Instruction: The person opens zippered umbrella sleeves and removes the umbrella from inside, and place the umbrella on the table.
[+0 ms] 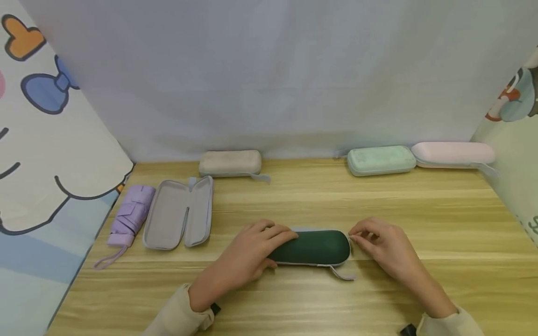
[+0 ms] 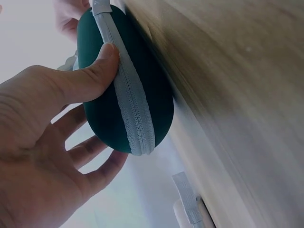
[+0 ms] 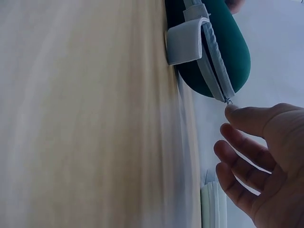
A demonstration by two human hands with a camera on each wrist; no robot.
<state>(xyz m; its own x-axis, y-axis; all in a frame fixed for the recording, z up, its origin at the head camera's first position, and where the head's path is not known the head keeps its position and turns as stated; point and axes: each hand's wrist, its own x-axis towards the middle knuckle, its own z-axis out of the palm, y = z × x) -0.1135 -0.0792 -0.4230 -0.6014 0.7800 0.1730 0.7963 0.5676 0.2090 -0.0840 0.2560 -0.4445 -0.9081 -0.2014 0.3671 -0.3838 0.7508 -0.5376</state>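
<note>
A dark green zippered hard case (image 1: 321, 247) lies on the wooden table in front of me, its long side facing me. My left hand (image 1: 252, 249) grips its left end, fingers over the top and thumb low on the near side. In the left wrist view that thumb presses along the grey zipper band (image 2: 130, 102). At the case's right end my right hand (image 1: 384, 245) pinches the small zipper pull (image 3: 229, 101) between thumb and forefinger. A gap shows between the zipper's edges near the pull in the right wrist view. A pale fabric strap (image 1: 342, 275) sticks out from the near side.
To the left lie a folded purple umbrella (image 1: 132, 217) and a grey case (image 1: 166, 214) spread open. Along the back edge stand a beige case (image 1: 230, 163), a mint green case (image 1: 381, 161) and a pink case (image 1: 454, 153), before a pale curtain (image 1: 269, 74).
</note>
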